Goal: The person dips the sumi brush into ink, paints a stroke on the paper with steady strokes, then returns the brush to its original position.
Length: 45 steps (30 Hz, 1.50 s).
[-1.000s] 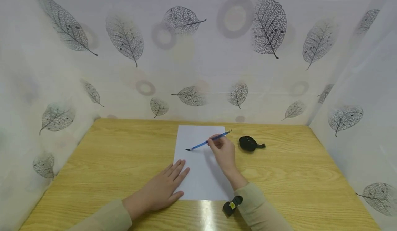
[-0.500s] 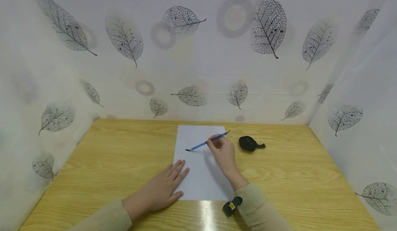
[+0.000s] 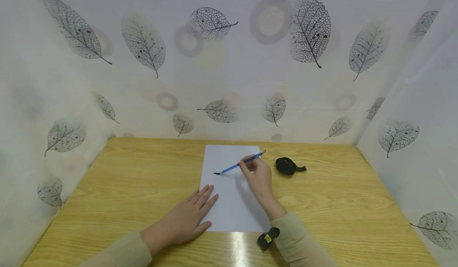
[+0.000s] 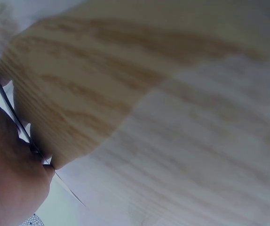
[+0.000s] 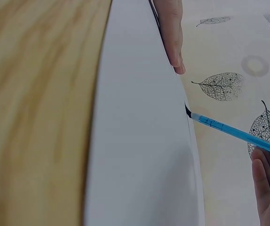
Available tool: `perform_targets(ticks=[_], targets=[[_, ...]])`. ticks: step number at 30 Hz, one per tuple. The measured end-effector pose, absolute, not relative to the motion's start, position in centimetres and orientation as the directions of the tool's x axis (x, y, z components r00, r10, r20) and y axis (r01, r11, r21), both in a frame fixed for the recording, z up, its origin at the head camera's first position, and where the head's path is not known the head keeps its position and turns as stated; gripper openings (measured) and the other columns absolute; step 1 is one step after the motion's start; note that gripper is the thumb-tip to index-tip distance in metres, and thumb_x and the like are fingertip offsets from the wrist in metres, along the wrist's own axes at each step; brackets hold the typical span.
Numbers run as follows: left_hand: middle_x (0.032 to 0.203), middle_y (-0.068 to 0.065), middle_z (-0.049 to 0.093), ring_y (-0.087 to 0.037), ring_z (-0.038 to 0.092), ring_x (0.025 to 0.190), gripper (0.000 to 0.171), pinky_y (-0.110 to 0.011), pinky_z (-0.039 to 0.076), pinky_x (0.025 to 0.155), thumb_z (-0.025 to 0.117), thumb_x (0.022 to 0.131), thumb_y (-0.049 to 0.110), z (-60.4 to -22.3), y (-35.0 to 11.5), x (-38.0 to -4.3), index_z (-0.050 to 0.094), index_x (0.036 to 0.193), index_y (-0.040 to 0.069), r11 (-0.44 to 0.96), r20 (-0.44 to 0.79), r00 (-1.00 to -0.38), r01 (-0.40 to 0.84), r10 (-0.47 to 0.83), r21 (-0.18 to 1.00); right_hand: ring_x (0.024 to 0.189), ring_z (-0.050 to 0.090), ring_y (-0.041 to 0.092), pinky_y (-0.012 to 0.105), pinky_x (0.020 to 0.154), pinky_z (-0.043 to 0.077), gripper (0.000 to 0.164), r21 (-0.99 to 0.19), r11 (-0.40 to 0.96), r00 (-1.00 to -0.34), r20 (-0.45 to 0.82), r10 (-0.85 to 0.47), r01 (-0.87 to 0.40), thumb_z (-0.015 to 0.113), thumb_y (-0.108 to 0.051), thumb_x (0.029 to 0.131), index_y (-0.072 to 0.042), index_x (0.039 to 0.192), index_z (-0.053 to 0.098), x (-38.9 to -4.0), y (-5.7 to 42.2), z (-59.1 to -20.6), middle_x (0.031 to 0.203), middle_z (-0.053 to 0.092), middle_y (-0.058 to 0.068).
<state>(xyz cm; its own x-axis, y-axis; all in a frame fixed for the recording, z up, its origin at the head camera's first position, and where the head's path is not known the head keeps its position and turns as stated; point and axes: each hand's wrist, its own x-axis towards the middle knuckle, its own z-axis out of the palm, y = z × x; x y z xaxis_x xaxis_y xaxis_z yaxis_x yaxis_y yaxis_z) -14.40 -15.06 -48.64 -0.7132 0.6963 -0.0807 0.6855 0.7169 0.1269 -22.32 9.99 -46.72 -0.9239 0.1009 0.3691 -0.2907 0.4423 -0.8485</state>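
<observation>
A white sheet of paper (image 3: 232, 203) lies on the wooden table. My right hand (image 3: 258, 175) pinches a blue paintbrush (image 3: 230, 168) between thumb and fingers, its dark tip slanting down to the left over the upper left of the sheet. In the right wrist view the paintbrush (image 5: 234, 132) has a black, pointed tip close to the paper; whether it touches is hard to tell. My left hand (image 3: 186, 217) lies flat, fingers spread, across the sheet's lower left edge. Part of the left hand (image 4: 12, 160) shows at the left of the left wrist view.
To the right of the paper sits a small black dish with a short handle (image 3: 286, 166). A black device with a yellow mark (image 3: 265, 240) is by the right cuff. Leaf-patterned sheeting (image 3: 222, 68) encloses the table (image 3: 143, 171) at the back and sides.
</observation>
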Motion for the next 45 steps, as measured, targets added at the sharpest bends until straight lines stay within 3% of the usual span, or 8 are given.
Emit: perform_targets(ticks=[25, 45], targets=[[0.178, -0.018, 0.019, -0.034, 0.021, 0.165, 0.071, -0.051, 0.029, 0.133, 0.044, 0.112, 0.05, -48.6, -15.0, -14.4, 0.03, 0.168, 0.01, 0.72, -0.088, -0.716, 0.681, 0.693, 0.132, 0.078, 0.076, 0.024, 0.019, 0.072, 0.06, 0.005, -0.828, 0.466, -0.909, 0.403, 0.11, -0.311, 0.077, -0.006, 0.095, -0.002, 0.097, 0.077, -22.2, 10.7, -46.7, 0.087, 0.08, 0.013], [0.177, -0.02, 0.021, -0.036, 0.023, 0.165, 0.069, -0.052, 0.031, 0.132, 0.045, 0.112, 0.047, -48.3, -15.0, -14.2, 0.032, 0.167, 0.007, 0.714, -0.075, -0.712, 0.686, 0.698, 0.143, 0.074, 0.074, 0.023, 0.015, 0.068, 0.056, 0.009, -0.829, 0.472, -0.896, 0.415, 0.159, -0.3, 0.079, -0.004, 0.092, 0.003, 0.096, 0.076, -22.1, 12.3, -46.4, 0.084, 0.08, 0.016]])
